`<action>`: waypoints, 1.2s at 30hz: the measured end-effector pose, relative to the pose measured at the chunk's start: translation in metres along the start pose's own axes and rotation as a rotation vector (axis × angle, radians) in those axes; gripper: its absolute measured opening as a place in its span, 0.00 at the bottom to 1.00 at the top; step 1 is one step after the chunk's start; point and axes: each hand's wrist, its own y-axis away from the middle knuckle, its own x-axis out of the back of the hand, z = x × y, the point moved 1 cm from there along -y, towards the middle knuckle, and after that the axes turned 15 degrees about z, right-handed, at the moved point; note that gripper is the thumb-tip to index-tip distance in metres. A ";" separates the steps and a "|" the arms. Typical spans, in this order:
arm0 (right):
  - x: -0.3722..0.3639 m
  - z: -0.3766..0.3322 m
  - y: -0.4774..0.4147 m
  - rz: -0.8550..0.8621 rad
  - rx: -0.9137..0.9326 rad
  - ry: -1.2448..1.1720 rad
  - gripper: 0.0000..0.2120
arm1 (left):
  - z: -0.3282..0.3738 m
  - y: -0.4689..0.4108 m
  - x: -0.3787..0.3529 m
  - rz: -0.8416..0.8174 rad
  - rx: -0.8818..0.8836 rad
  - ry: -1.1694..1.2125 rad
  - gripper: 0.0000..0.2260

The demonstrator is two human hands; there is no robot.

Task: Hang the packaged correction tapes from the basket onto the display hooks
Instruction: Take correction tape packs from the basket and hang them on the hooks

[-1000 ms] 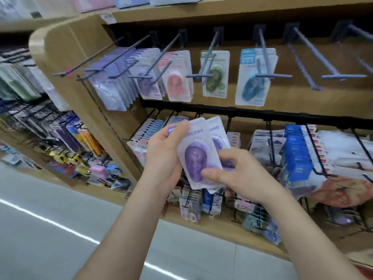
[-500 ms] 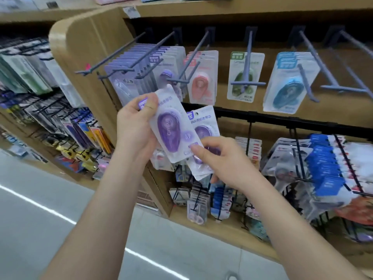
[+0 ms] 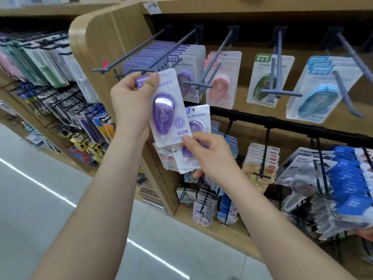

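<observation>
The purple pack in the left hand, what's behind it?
Behind the purple pack in the left hand hang more purple packs on the hooks, and the right hand holds a stack of purple packs below. The held pack's hang hole is hidden by the thumb.

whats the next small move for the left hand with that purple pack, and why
Probably lift the left hand slightly so the purple blister-packed correction tape has its top hole at the tip of the grey metal hook carrying matching purple packs, then slide it on. The right hand holds more purple packs.
</observation>
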 end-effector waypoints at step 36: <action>0.050 0.014 0.012 -0.182 0.012 -0.034 0.39 | -0.040 0.066 0.015 -0.292 0.128 -0.283 0.06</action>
